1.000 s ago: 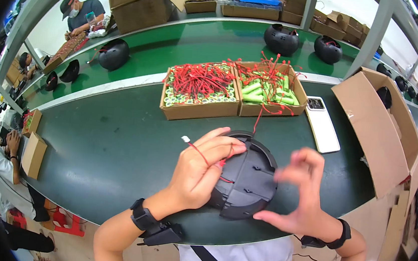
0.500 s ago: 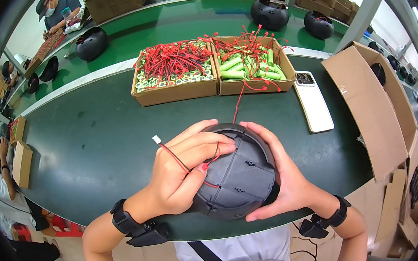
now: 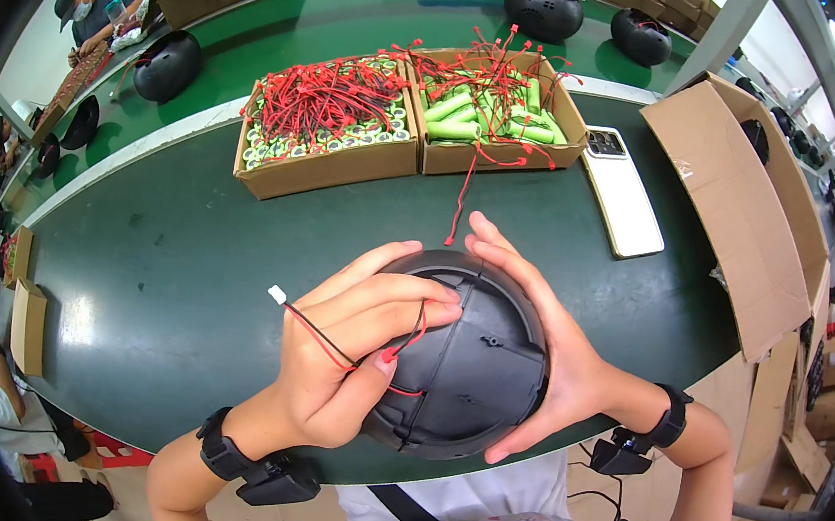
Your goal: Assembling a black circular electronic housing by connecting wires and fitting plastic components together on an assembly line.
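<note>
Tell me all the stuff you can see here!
Round housing: one, black, held above the table's near edge.
Wire: one, red and black with white plug, under the left fingers.
Cardboard boxes: two, brown, holding red-wired green parts, mid-table.
Phone: one, white, right of the boxes.
Flat carton: one, brown, far right.
Table: one, green.
Left hand: on the housing.
Right hand: cupping the housing.

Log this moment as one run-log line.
left hand: on black round housing, pinching red-black wire | right hand: cupping housing | behind: two boxes of wired parts
</note>
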Motion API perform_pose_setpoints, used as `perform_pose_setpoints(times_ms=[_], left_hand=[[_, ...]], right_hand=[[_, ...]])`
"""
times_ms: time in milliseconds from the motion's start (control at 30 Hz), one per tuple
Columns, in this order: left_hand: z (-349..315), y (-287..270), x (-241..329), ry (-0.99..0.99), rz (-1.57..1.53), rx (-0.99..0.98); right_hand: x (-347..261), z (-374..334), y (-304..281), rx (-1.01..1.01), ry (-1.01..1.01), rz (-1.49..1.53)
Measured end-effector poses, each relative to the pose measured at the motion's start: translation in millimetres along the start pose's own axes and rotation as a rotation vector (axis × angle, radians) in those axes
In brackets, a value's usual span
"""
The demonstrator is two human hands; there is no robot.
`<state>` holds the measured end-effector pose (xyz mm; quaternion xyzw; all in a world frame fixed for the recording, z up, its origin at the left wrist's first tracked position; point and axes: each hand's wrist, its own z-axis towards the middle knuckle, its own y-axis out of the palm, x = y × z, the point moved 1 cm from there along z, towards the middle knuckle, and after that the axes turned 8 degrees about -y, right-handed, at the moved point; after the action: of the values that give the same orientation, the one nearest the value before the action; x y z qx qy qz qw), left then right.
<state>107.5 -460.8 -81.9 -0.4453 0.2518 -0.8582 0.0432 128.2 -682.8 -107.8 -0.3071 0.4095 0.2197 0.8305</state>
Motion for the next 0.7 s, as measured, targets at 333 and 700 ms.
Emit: perform_pose_setpoints(times_ms=[333, 700], left_hand=[[-2.6, 1.3, -5.1, -0.037, -0.086, -0.01], [-7.3, -0.8, -1.5, -0.094, -0.108, -0.141]], right_hand=[[2.9, -3.3, 2.7, 0.044, 0.076, 0.318], [13.1, 20.0, 14.4, 0.253, 0.115, 0.594]])
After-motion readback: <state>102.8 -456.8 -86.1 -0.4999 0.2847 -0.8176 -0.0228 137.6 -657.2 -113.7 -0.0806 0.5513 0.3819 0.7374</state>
